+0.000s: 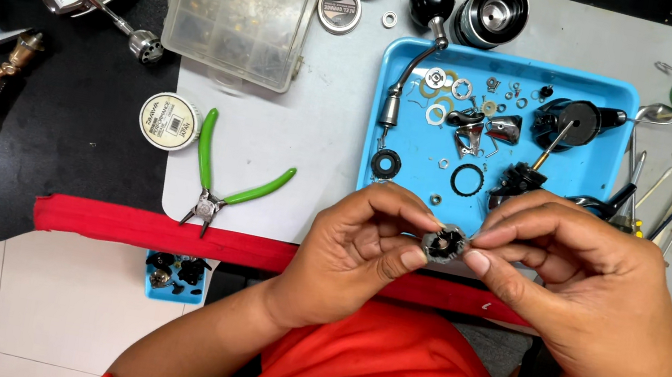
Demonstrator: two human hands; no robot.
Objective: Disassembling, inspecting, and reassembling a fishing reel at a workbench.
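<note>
I see the left hand [357, 251] and the right hand [563, 272] meeting over the near edge of the white mat [290, 135], both pinching a small dark round part [444, 244] with a grey toothed rim; thumb and forefinger of each hand are closed on its opposite sides, the other fingers curled loosely. The part hangs in the air just in front of the blue tray [429, 68], above the red table edge [164, 234]. Risk as I judge it: the grip is at fingertips only, so a slip would drop the part past the edge into the lap or onto the floor tiles. Any loose inner piece could fall unseen. The washers [437, 114] and rings in the tray lie close; a brushing knuckle could scatter them.
</note>
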